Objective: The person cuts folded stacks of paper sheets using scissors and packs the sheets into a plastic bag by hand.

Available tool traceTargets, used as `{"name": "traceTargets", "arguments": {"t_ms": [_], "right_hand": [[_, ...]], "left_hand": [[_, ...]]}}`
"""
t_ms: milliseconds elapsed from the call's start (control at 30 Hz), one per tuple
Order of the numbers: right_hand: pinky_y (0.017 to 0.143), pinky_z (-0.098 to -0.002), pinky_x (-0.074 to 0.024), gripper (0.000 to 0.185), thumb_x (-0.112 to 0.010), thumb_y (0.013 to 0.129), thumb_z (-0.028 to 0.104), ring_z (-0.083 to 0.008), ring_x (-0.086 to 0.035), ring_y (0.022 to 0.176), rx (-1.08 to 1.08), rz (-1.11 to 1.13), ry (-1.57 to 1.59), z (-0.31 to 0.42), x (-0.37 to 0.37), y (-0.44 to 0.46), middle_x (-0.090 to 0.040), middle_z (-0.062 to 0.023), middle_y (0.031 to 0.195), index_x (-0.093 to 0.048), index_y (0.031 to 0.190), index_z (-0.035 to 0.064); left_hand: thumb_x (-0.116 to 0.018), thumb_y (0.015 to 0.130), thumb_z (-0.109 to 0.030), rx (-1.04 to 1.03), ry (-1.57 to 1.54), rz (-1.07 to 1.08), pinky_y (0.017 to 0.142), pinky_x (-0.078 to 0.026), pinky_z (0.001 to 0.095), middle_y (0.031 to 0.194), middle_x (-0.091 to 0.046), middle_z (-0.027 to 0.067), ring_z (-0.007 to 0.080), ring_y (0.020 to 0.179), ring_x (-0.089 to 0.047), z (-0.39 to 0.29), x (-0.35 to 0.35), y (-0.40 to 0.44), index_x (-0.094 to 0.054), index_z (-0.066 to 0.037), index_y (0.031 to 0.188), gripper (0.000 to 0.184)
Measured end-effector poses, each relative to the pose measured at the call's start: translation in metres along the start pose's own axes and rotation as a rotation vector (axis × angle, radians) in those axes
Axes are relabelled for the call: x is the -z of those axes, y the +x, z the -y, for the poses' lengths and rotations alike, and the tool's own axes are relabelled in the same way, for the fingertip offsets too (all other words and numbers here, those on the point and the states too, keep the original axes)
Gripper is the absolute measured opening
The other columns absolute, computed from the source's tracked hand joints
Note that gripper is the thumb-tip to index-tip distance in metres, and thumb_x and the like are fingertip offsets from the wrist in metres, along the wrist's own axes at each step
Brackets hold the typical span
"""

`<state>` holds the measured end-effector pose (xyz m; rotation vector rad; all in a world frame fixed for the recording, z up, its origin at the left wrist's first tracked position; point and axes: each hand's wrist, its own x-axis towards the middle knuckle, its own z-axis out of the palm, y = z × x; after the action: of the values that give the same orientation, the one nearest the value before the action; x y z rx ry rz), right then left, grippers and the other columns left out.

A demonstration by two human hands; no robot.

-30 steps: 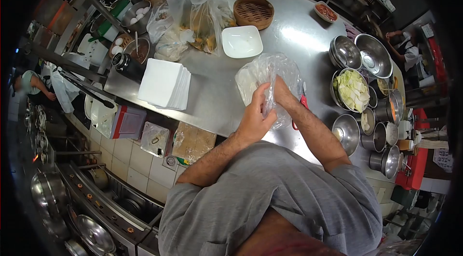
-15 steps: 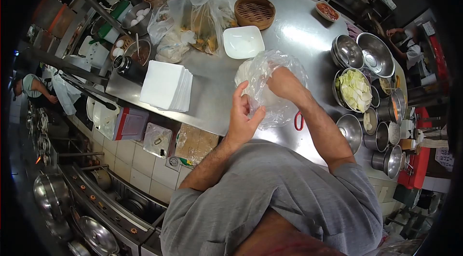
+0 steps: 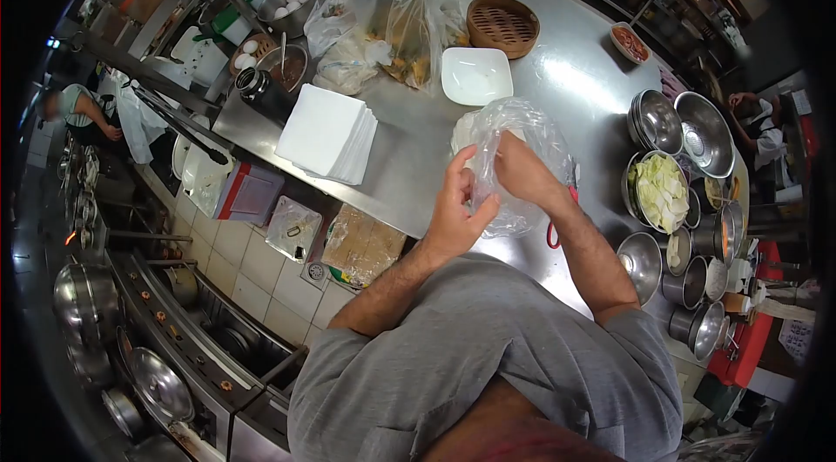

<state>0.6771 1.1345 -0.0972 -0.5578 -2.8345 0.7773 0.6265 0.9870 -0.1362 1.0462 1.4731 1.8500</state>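
Note:
A clear plastic bag [image 3: 544, 135] lies crumpled on the steel table, with something whitish under its left side. My right hand [image 3: 522, 168] is closed on the upper part of the bag, fingers curled and partly hidden. Beside it, my left hand [image 3: 459, 211] has its fingers and thumb apart at the bag's near left edge. Red-handled scissors [image 3: 552, 236] lie right of the bag, partly under my right forearm. Just beyond the bag sits a white square dish [image 3: 476, 76].
A stack of white sheets [image 3: 326, 133] sits at the table's left edge, near a black bottle [image 3: 261, 89]. Filled plastic bags [image 3: 409, 26] and a bamboo steamer [image 3: 502, 26] stand behind. Metal bowls and cabbage [image 3: 659, 192] are right. Two people are in the background.
The view has shifted, so the table's things appear further right. My right hand has drawn back toward my left hand, pulling the bag's plastic up between them.

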Motion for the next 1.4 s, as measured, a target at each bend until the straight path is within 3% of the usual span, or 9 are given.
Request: {"name": "traceTargets", "arguments": {"t_ms": [33, 100, 167, 300, 433, 667, 833, 1167, 1400], "right_hand": [[0.08, -0.0414, -0.0468, 0.026, -0.056, 0.073, 0.001, -0.0391, -0.056, 0.096, -0.203, 0.194, 0.391, 0.001, 0.008, 0.004, -0.057, -0.022, 0.106, -0.058, 0.099, -0.0037], [0.081, -0.0414, -0.0464, 0.028, -0.056, 0.074, 0.001, -0.0387, -0.054, 0.1, -0.215, 0.257, 0.255, 0.001, 0.013, 0.012, -0.055, -0.022, 0.112, -0.057, 0.102, -0.0038], [0.082, -0.0413, -0.046, 0.031, -0.056, 0.074, 0.002, -0.0383, -0.052, 0.104, -0.222, 0.314, 0.117, -0.007, 0.006, 0.013, -0.052, -0.022, 0.117, -0.057, 0.105, -0.0039], [0.084, -0.0416, -0.0461, 0.034, -0.056, 0.073, 0.002, -0.0374, -0.05, 0.108, -0.058, 0.383, -0.12, -0.065, -0.062, 0.022, -0.053, -0.0232, 0.116, -0.058, 0.106, -0.0039], [0.081, -0.0423, -0.046, 0.029, -0.057, 0.074, 0.005, -0.0383, -0.053, 0.101, 0.054, 0.324, -0.189, -0.058, -0.055, 0.023, -0.056, -0.0249, 0.108, -0.059, 0.101, -0.0062], [0.08, -0.0383, -0.0466, 0.026, -0.056, 0.082, 0.012, -0.0363, -0.06, 0.088, 0.027, 0.456, -0.042, 0.016, 0.042, -0.023, -0.063, -0.0196, 0.095, -0.059, 0.104, -0.001], [0.075, -0.0408, -0.047, 0.022, -0.052, 0.088, 0.011, -0.0339, -0.06, 0.087, 0.199, 0.149, 0.229, 0.031, 0.067, -0.058, -0.062, -0.0182, 0.094, -0.057, 0.105, -0.0013], [0.076, -0.0353, -0.0483, 0.024, -0.055, 0.087, 0.012, -0.0273, -0.061, 0.087, 0.471, 0.318, 0.622, 0.078, 0.031, -0.059, -0.062, -0.0154, 0.096, -0.057, 0.107, -0.001], [0.078, -0.0309, -0.0466, 0.03, -0.057, 0.088, 0.019, -0.0173, -0.059, 0.09, 0.178, 0.426, 1.011, 0.098, -0.048, -0.034, -0.061, -0.0134, 0.103, -0.056, 0.11, -0.0006]], "left_hand": [[-0.058, 0.078, 0.002, -0.032, -0.062, -0.046, 0.071, -0.043, 0.0265, 0.087, -0.05, 0.0071, 0.0117, 0.078, -0.049, 0.001, -0.001, 0.0, -0.019, -0.004, 0.137, 0.071], [-0.06, 0.078, -0.001, -0.06, -0.121, -0.097, 0.063, -0.042, 0.0253, 0.075, -0.045, 0.0032, 0.0096, 0.068, -0.044, 0.001, -0.001, -0.002, -0.021, -0.003, 0.136, 0.07], [-0.057, 0.08, 0.003, 0.036, 0.002, 0.004, 0.078, -0.044, 0.0268, 0.097, -0.054, 0.0088, 0.0123, 0.085, -0.054, -0.001, 0.0, -0.004, -0.017, -0.004, 0.137, 0.07], [-0.061, 0.08, -0.003, 0.092, 0.078, 0.064, 0.078, -0.044, 0.0287, 0.098, -0.054, 0.0088, 0.0144, 0.088, -0.054, -0.016, 0.002, -0.003, -0.027, -0.003, 0.134, 0.065], [-0.072, 0.073, -0.016, -0.336, 0.804, -0.278, 0.082, -0.042, 0.0365, 0.099, -0.055, 0.0139, 0.0268, 0.093, -0.052, -0.016, 0.061, 0.027, -0.049, -0.002, 0.117, 0.051], [-0.07, 0.068, -0.026, 0.215, 1.668, -0.388, 0.088, -0.036, 0.047, 0.118, -0.046, 0.0131, 0.0318, 0.109, -0.043, 0.025, 0.182, 0.041, -0.045, -0.007, 0.121, 0.062], [-0.072, 0.068, -0.028, 0.279, 1.756, -0.33, 0.086, -0.038, 0.0481, 0.12, -0.045, 0.0128, 0.0319, 0.109, -0.043, 0.027, 0.182, 0.047, -0.031, -0.009, 0.134, 0.079], [-0.069, 0.072, -0.02, 0.299, 1.884, -0.124, 0.078, -0.046, 0.0431, 0.109, -0.051, 0.0135, 0.0314, 0.099, -0.052, 0.007, 0.177, 0.048, -0.025, -0.012, 0.139, 0.081], [-0.061, 0.07, -0.009, 0.075, 1.772, -0.274, 0.066, -0.05, 0.0395, 0.085, -0.06, 0.0135, 0.0303, 0.075, -0.06, 0.012, 0.211, 0.047, -0.034, -0.001, 0.13, 0.066]]}}
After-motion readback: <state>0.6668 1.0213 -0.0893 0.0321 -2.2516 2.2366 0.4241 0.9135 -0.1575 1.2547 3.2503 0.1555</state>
